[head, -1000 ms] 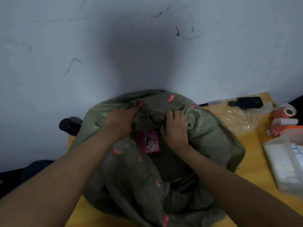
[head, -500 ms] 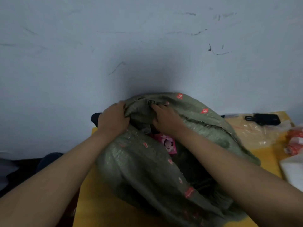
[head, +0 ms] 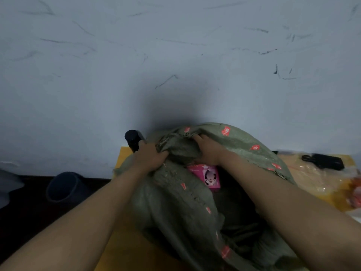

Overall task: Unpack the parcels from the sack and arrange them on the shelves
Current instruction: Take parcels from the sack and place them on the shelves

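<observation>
Your left hand (head: 149, 156) and right hand (head: 208, 151) both clench the gathered top of the green sack (head: 183, 204), which sits on the yellow table (head: 125, 249) against the wall. A pink parcel (head: 208, 177) shows in its mouth.

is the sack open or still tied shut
Open: the left hand and right hand grip the sack at its mouth, and a pink parcel shows inside.

The sack (head: 195, 202) fills the middle of the yellow table (head: 125, 249). At ten o'clock a black bottle (head: 132, 139) stands just beside it. At three o'clock clear plastic bags (head: 320, 177) and a black clip (head: 324, 161) crowd the tabletop. Bare tabletop shows at seven o'clock.
</observation>
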